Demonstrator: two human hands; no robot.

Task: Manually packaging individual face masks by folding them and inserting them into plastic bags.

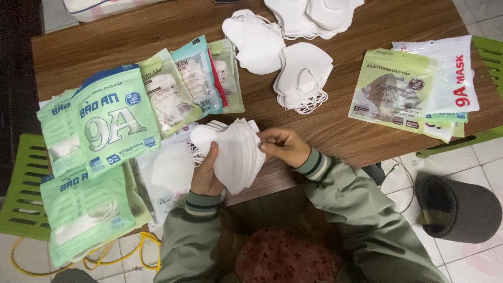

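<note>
Left hand: the left hand (205, 175) is wrapped around the left side of a stack of white face masks (236, 152), thumb up over the front, so it's gripping the bundle.
Right hand: the right hand (283, 145) is curled in, fingers pinching the right edge of the same stack.
Mask stack: fanned out a bit, held just above the near edge of the wooden table (335, 126), pretty much centre.
Sleeves: both arms in grey-green jacket sleeves with striped cuffs.
Left side: a bunch of green mask packets (112, 123) overlapping each other, some spilling off the table's near left corner.
Far side: loose piles of white masks (301, 76) lying flat, well apart from the hands.
Right side: a few more flat packets (395, 89), green and white, stacked near the right edge.
Floor: a dark cap (458, 207) on the tiles to the right, yellow cord (128, 251) near left.
</note>
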